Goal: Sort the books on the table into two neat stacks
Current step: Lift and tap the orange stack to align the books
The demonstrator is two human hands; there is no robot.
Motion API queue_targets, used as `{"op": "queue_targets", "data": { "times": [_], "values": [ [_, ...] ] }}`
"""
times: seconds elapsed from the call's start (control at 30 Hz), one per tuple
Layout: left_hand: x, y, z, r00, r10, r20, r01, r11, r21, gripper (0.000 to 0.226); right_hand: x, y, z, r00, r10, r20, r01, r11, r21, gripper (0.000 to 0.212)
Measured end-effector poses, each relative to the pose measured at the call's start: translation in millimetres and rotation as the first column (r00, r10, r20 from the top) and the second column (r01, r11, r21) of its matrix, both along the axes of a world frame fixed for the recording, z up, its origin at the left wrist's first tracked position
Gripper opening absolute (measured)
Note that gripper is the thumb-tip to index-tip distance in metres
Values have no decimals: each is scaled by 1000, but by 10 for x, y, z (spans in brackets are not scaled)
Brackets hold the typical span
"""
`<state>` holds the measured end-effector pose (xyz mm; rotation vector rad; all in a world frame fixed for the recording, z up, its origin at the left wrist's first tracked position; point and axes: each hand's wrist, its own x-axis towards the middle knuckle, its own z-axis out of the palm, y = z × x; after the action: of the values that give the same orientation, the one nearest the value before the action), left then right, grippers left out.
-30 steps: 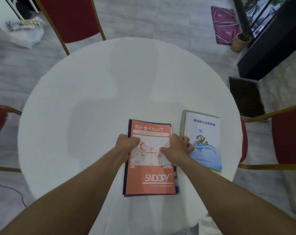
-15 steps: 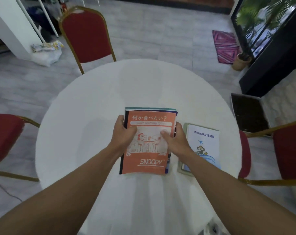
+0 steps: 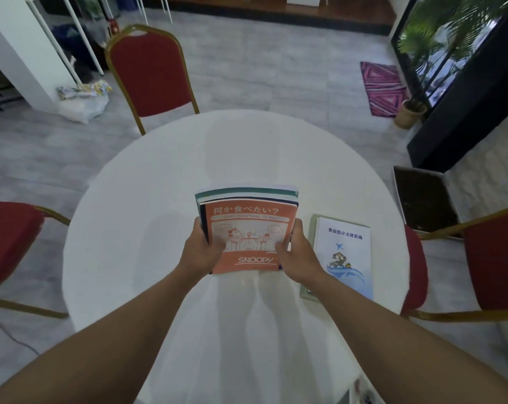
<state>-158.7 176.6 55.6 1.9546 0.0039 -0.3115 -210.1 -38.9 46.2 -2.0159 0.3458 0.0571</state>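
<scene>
The table (image 3: 159, 199) lay bare left of and beyond our stack (image 3: 248, 228). Our left hand (image 3: 200, 252) and right hand (image 3: 298, 255) clamped the stack's sides, tilted; the white book (image 3: 344, 255) lay just right.

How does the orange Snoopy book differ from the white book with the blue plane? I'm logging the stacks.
The orange Snoopy book tops a bundle gripped by the left hand and right hand; the white book lies untouched on the table. The orange cover shows a cartoon, the white a plane and wave. Both sit cover-up on other books.
</scene>
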Motion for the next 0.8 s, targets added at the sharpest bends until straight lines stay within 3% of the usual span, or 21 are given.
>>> {"op": "queue_targets", "data": {
  "times": [0.3, 0.5, 0.67, 0.8],
  "values": [
    [37, 117, -63, 997, -69, 20, 67, 992, 105, 49, -59, -9, -40, 1000, 25, 13, -24, 997, -72, 35],
    [79, 61, -88, 999, -37, -37, 40, 996, 83, 48, -27, 13, -92, 1000, -7, -9, 6, 997, -76, 32],
    [79, -96, -54, 990, -4, -139, -15, 990, -138, 56, 0, 96, -138, 996, -37, -76, 35, 999, -24, 40],
    [78, -146, -69, 982, 65, -176, -88, 988, -128, 54, 18, 117, -146, 995, -58, -79, 55, 998, -34, 37]
  ]
}}
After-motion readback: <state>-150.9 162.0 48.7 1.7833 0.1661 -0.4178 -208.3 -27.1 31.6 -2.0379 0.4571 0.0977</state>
